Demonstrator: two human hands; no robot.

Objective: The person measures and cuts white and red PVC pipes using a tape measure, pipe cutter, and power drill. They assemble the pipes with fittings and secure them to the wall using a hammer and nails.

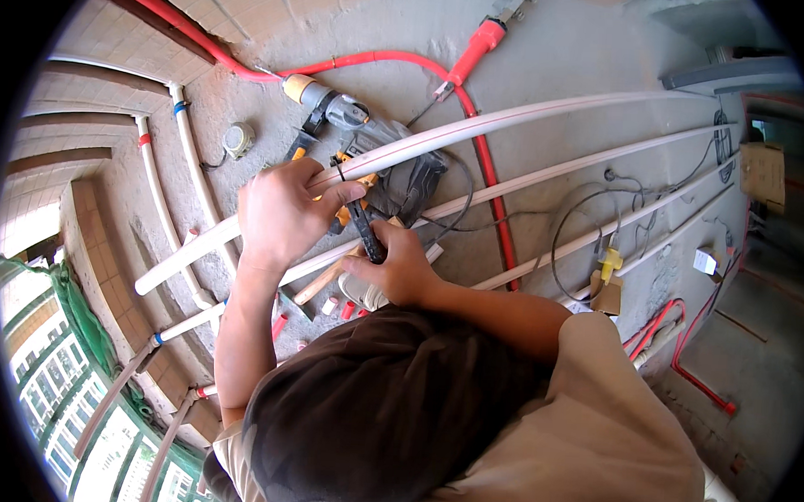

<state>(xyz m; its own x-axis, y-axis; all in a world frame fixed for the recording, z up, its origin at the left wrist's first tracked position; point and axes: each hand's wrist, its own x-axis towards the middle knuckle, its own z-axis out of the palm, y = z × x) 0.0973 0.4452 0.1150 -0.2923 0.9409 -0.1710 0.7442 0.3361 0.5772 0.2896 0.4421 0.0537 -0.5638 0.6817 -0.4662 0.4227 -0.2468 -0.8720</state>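
Note:
A long white plastic pipe (479,124) runs slantwise across the view, its near end at the lower left. My left hand (283,205) is closed around it, with the thumb lying along its near side. In my right hand (403,267) is a black-handled pipe cutter (360,222). Its dark jaws sit at the pipe, just right of my left hand's fingers, and my left thumb touches or almost touches the tool. My right fingers are wrapped round its handle. How deep the jaws bite cannot be seen.
Beyond the pipe lie a yellow-and-black rotary hammer (336,106) and a red angle grinder (479,50). Red conduit (488,169) and further white pipes (591,237) cross the concrete floor. A wooden handle (318,283) and red fittings lie near my hands. A cardboard box (762,175) is far right.

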